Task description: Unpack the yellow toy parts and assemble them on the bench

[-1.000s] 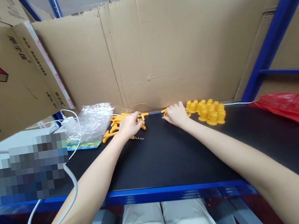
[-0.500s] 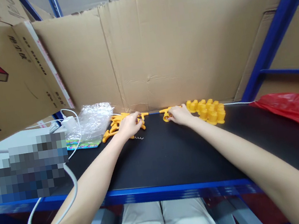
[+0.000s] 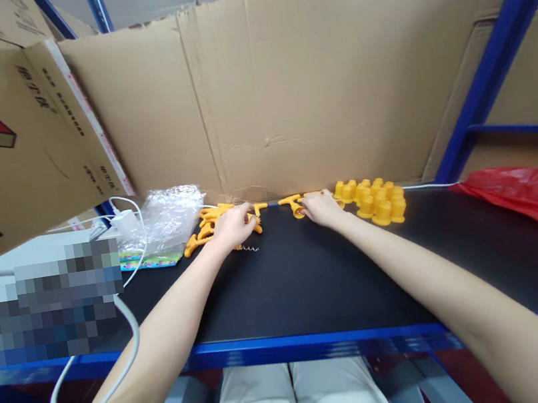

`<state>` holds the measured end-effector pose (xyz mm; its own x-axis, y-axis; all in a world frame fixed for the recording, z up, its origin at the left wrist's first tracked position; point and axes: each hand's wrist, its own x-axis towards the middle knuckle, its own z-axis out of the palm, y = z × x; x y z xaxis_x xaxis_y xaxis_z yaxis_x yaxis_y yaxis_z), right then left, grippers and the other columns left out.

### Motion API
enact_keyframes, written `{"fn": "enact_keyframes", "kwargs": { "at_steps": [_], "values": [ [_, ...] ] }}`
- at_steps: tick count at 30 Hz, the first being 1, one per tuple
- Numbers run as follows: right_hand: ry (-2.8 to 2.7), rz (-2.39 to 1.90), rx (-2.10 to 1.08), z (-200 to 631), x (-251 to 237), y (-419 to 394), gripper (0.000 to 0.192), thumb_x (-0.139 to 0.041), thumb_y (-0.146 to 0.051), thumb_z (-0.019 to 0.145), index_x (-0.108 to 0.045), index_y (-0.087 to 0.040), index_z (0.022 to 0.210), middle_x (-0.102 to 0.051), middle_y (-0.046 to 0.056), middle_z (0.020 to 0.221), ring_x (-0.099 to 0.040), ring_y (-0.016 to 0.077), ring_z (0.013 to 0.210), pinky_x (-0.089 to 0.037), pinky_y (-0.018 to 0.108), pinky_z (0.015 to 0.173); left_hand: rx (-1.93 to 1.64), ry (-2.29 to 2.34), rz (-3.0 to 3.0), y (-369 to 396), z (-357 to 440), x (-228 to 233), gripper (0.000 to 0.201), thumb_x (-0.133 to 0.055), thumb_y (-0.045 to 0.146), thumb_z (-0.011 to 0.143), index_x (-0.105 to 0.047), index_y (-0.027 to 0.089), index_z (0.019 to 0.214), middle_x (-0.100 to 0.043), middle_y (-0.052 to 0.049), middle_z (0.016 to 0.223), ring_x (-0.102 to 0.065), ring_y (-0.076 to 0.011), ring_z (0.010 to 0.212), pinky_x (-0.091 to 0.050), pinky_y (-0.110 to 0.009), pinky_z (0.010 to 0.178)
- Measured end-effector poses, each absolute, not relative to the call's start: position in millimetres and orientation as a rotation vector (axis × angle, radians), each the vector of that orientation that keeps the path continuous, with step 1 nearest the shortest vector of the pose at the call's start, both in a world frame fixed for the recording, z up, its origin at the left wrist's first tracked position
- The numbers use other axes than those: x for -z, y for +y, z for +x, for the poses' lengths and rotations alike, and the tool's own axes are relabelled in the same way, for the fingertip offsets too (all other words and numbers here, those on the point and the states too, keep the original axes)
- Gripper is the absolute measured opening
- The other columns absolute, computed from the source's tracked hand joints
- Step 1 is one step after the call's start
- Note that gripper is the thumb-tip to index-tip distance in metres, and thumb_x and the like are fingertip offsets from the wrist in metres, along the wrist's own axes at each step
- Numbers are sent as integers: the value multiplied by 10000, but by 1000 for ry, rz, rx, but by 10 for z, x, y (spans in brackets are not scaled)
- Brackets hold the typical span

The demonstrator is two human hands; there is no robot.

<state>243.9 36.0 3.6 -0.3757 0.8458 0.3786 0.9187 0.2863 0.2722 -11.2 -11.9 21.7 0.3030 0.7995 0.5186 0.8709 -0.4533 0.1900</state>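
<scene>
Under right hand (image 3: 319, 208), yellow piece (image 3: 294, 204)

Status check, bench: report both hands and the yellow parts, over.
Left hand resting on the flat yellow pieces. Right hand touching one yellow piece beside the yellow caps. Small spring lying loose.

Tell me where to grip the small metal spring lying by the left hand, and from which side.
Pinch the spring across its coil at mid-length, coming from above. It lies flat on the black table, just nearer than the left hand, so only its top and sides look free.
</scene>
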Motion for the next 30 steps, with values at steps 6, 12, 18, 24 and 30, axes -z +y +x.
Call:
{"fn": "enact_keyframes", "kwargs": {
  "at_steps": [6,12,18,24,30],
  "values": [
    [-2316,-1682,633,2411,17,356,273,-413,-245,875,-632,-114,973,-648,165,1045,-572,260,975,-296,361,802,844,-1561,-2436,-120,-113,-215,264,-479,268,794,-600,222,1024,-674,-16,829,-622,-187,799,-434,-285,681],
    [-2259,-1698,562,2402,35,341,264,-404,-213,854,-630,-117,950,-648,154,1036,-568,262,982,-320,364,811,851,-1578,-2436,-123,-108,-208,263,-480,267,793,-603,229,1022,-675,-16,833,-622,-196,810,-431,-292,682],
    [-2236,-1728,499,2398,13,306,250,-423,-254,860,-621,-129,946,-636,154,1063,-566,271,1006,-360,376,823,846,-1574,-2438,-96,-120,-199,263,-483,253,791,-601,221,1024,-668,-23,843,-617,-198,806,-443,-307,701],
    [-2080,-1947,235,2538,-452,208,362,-519,-422,806,-619,-167,1044,-637,142,1105,-574,306,1020,-402,440,832,744,-1485,-2407,-8,-198,-161,258,-454,169,794,-615,175,996,-623,-88,1028,-561,-228,998,-427,-351,855],
    [-1976,-2148,135,2964,-857,-32,392,-553,-437,756,-635,-192,1051,-636,128,1112,-570,318,1017,-402,484,839,480,-1664,-2355,-33,-219,-105,400,-403,127,803,-558,212,1162,-446,-109,1343,-385,-299,1239,-362,-492,934]
  ]
}}
